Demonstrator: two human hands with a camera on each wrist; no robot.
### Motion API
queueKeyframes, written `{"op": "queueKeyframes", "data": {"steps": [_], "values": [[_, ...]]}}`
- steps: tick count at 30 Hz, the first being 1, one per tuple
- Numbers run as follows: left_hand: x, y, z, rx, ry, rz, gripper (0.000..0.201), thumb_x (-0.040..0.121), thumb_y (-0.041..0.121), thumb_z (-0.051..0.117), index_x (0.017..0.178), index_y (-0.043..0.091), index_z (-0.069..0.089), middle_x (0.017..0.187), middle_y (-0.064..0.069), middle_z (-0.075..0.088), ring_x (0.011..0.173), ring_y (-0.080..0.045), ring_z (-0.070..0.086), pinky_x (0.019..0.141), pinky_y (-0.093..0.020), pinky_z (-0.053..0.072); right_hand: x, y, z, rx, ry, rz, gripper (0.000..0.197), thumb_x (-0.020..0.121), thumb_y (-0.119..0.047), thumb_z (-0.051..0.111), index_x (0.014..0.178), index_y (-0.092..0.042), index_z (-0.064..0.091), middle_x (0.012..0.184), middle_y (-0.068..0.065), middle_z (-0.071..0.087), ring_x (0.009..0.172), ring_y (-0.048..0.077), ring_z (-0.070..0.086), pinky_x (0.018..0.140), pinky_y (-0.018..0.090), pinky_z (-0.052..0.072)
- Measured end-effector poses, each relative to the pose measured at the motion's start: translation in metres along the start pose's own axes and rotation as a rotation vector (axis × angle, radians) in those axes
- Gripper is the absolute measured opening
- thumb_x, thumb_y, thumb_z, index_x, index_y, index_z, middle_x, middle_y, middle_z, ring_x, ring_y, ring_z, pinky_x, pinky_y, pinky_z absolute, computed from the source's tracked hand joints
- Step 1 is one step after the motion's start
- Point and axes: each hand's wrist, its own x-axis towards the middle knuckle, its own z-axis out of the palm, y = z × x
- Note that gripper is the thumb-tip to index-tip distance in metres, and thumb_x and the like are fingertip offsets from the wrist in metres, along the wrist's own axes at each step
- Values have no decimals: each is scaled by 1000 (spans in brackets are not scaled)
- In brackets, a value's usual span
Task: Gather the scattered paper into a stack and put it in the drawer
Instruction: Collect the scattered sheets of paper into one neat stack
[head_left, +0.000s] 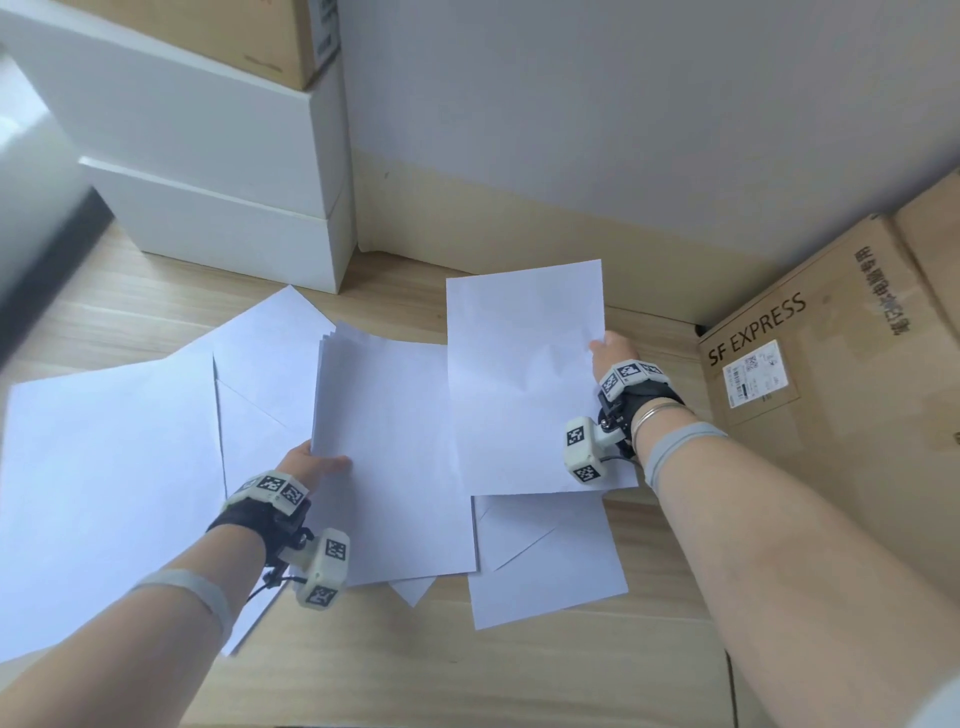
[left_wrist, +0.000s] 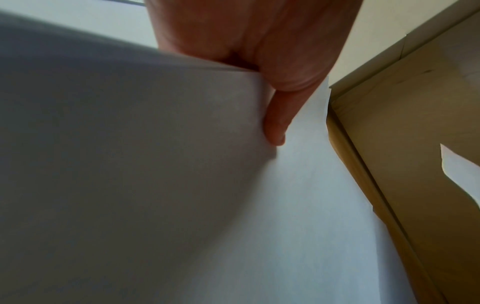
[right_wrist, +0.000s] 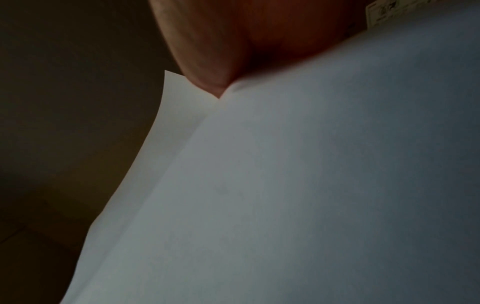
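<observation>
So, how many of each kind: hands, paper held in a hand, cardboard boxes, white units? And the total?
Hands: 2, left hand, right hand.
Held paper: 2, left stack, right paper.
Cardboard boxes: 3, SF EXPRESS box, right-edge box, top box.
White units: 2, upper unit, lower unit.
Total: 9.

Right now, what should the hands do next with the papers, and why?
Probably bring the single sheet in the right hand over onto the small stack held by the left hand. Both are lifted side by side, and more loose sheets wait on the floor.
</observation>
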Motion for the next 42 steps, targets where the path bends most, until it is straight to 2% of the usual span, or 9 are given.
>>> {"op": "queueKeyframes", "data": {"steps": [7,13,16,23,28,33,36,39,42], "values": [[4,-1,-3,7,-28,-9,43,83,1,64,124,-4,54,102,-21,61,80,-30,59,85,-41,48,-14,-2,26,1,-76,-23,30,100,-14,37,120,2,53,121,20,58,109,32,56,87,31,43],[6,3,-2,114,0,1,46,88,24,61,128,3,52,119,-19,61,106,-35,58,88,-35,43,-35,-3,86,-80,-207,-102,21,94,-18,51,82,-3,58,75,9,53,77,22,47,59,25,31],[8,3,-3,170,0,14,55,89,36,58,134,5,48,131,-17,57,119,-34,54,93,-34,41,-43,-7,115,-113,-214,-125,39,90,-16,57,58,-15,33,56,-1,34,64,20,38,48,26,24],[13,0,-5,35,-45,-2,43,81,6,69,122,-1,56,112,-22,64,94,-31,59,92,-41,48,-52,-16,152,-116,-298,-153,8,87,-15,58,90,-9,55,73,1,55,85,26,53,70,25,39],[5,3,-4,-32,-68,112,25,84,4,65,107,9,58,78,-6,62,82,-27,58,82,-37,47,-56,-6,157,75,-154,-16,67,86,-26,64,142,-14,32,136,13,47,126,31,45,107,38,37],[-9,25,-6,-82,-85,258,24,84,2,64,106,7,57,82,-7,63,73,-22,58,81,-37,50,-60,-13,135,362,-161,-34,23,93,-24,55,103,-3,58,102,15,66,101,32,60,78,24,42],[-15,45,-9,-105,-59,331,24,82,3,67,104,8,58,99,-17,63,89,-28,59,93,-45,48,-66,-28,112,580,-84,-146,24,93,-7,54,109,11,57,111,25,65,96,30,66,80,27,51],[-23,69,-14,-129,-16,396,28,80,0,67,108,2,61,102,-18,62,94,-28,58,96,-44,48,-73,-47,83,777,-79,-230,22,92,0,53,112,7,58,99,9,64,70,1,63,69,8,49],[-32,90,-18,-136,8,460,36,82,-1,65,117,-9,59,106,-15,60,98,-24,55,91,-34,44,-76,-60,64,922,-128,-253,18,90,4,55,91,-11,63,74,-13,72,64,-4,65,78,23,50]]}}
